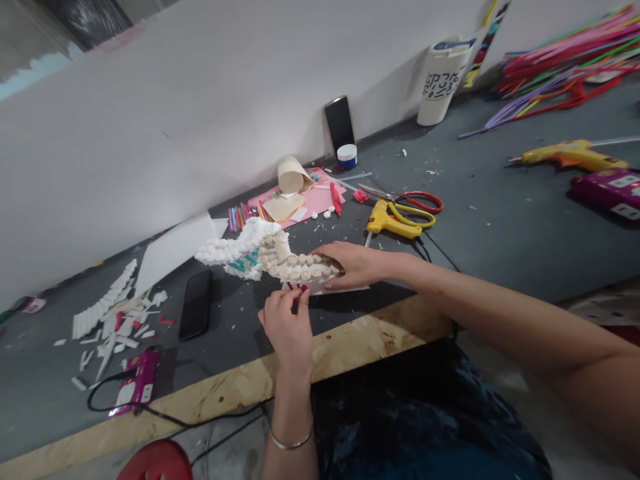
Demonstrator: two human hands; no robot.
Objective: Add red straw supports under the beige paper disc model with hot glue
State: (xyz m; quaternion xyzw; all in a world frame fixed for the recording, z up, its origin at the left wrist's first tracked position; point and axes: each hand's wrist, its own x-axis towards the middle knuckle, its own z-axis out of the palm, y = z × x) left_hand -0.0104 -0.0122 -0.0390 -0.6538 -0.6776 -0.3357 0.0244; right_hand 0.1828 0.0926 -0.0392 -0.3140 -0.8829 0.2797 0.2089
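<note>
A handmade craft model (280, 261) of white lumpy pieces and cream rolled coils curves above the dark table, with turquoise strips on its left part. My right hand (353, 265) is closed around its right end, thumb and fingers on either side of the coils. At the model's lower front edge, beside small red bits (300, 287), my left hand (289, 317) is pinched. What lies between those fingertips is too small to make out. A white sheet-like base shows under the model near my right hand.
A yellow glue gun (395, 221) and scissors (423, 201) lie behind my right hand. A phone (196, 305) and white scraps (117, 327) are at left. Pink paper (323, 190), a cup (443, 83), another glue gun (570, 155) and pipe cleaners (560, 73) sit farther back.
</note>
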